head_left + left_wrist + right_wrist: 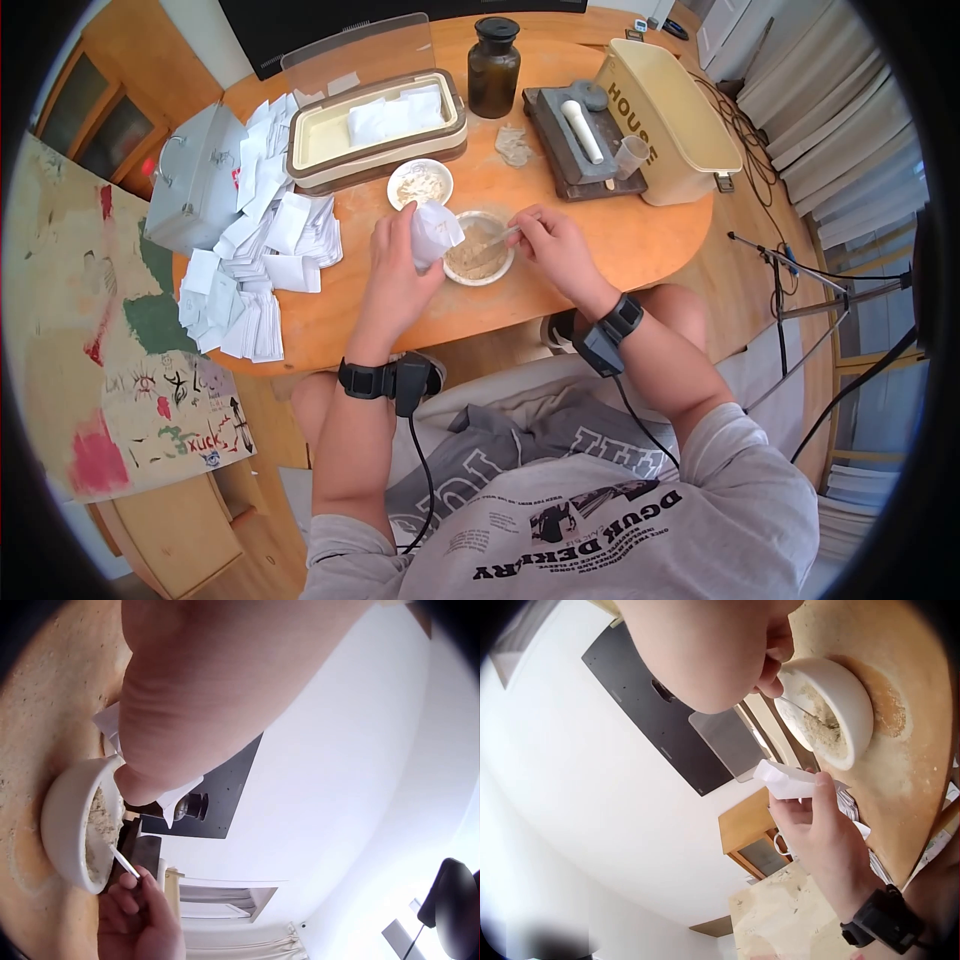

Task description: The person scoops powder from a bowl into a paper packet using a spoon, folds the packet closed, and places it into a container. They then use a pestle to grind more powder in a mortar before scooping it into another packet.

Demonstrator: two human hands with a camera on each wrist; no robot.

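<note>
A white bowl (479, 279) of beige powder stands near the table's front edge. My right hand (548, 245) pinches a thin spoon (497, 240) whose far end is in the powder. At the bowl's left rim, my left hand (402, 262) grips a white paper packet (432, 232), its mouth toward the bowl. In the right wrist view the packet (784, 781) is between thumb and fingers of the left hand (817, 832). Behind them stands a second white bowl (420, 166) with pale powder in it.
Piled paper packets (290, 222) and a grey metal box (190, 180) lie at the left. Farther back are a lidded container (457, 135) holding packets, a dark jar (494, 70), a tray (570, 190) with a white pestle (582, 130), and a cream HOUSE bin (690, 120).
</note>
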